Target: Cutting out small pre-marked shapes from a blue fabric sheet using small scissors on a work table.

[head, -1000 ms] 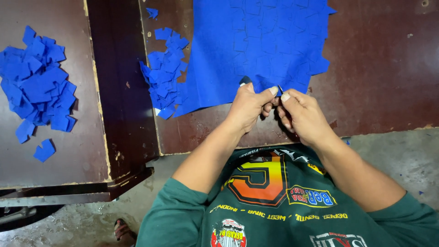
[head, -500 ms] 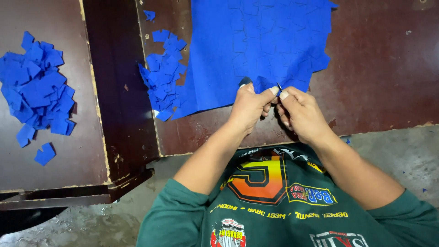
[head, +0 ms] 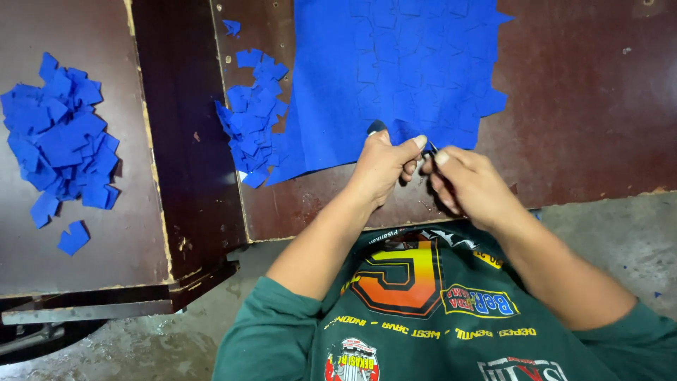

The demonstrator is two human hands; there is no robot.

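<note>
I see a dark brown wooden table [head: 585, 99] with a worn, scuffed top; its near edge runs just in front of my hands, and its right half lies bare, giving room to move. On it lies a large blue sheet [head: 395, 70], soft and matte like felt or foam, scored into small squarish shapes, its right and lower edges jagged. To the far left, across a dark gap, a second board [head: 106, 240] carries a loose heap of blue cut pieces [head: 60, 141]. A smaller pile of blue pieces [head: 254, 116] sits against the sheet's left edge. My left hand [head: 381, 166] pinches the sheet's near edge, fingers closed on it. My right hand [head: 469, 183] is curled tight just beside it, thumb and forefinger nipped on a small piece [head: 429, 148] at that edge.
</note>
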